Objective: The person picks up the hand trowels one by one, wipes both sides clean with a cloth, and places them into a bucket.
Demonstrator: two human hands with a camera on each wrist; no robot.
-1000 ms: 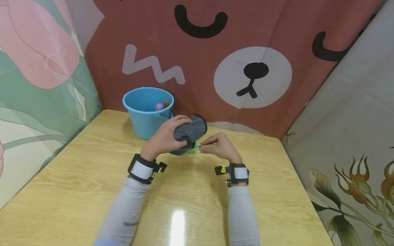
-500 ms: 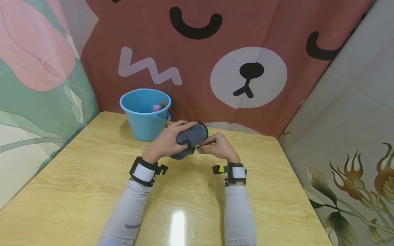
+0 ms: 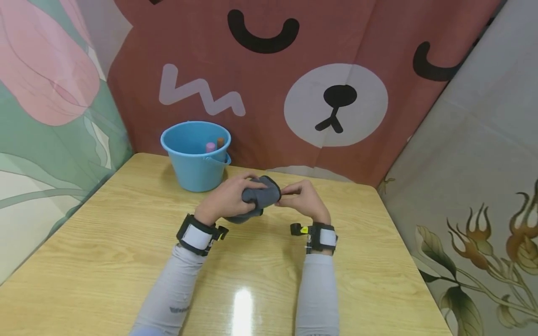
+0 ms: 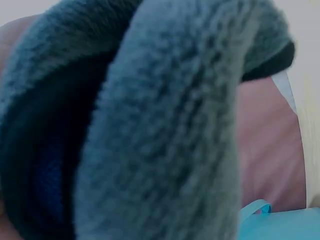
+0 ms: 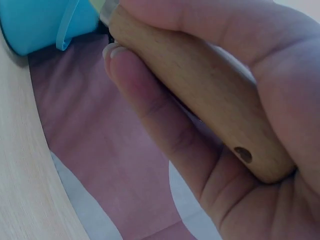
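My left hand [image 3: 227, 198] grips a folded grey fleecy cloth [image 3: 262, 195] with dark edging, raised over the table. In the left wrist view the cloth [image 4: 165, 125] fills most of the picture in thick folds. My right hand [image 3: 304, 200] pinches a wooden-handled tool close beside the cloth's right edge. The right wrist view shows its plain wooden handle [image 5: 200, 95], with a small hole near the butt, between thumb and fingers. A metal collar [image 5: 108, 10] and a sliver of pale green show at its far end. The cloth hides the tool's head in the head view.
A light blue bucket [image 3: 195, 163] stands at the table's back left, its handle hanging toward the right. A pink-topped item [image 3: 210, 147] and a brown one [image 3: 220, 142] show inside it. Printed curtains [image 3: 269, 93] rise behind the wooden table [image 3: 252, 266].
The cloth has come down and over the tool's pale green head, which showed between the hands a second ago. Both hands stay close together, the tool still in the right.
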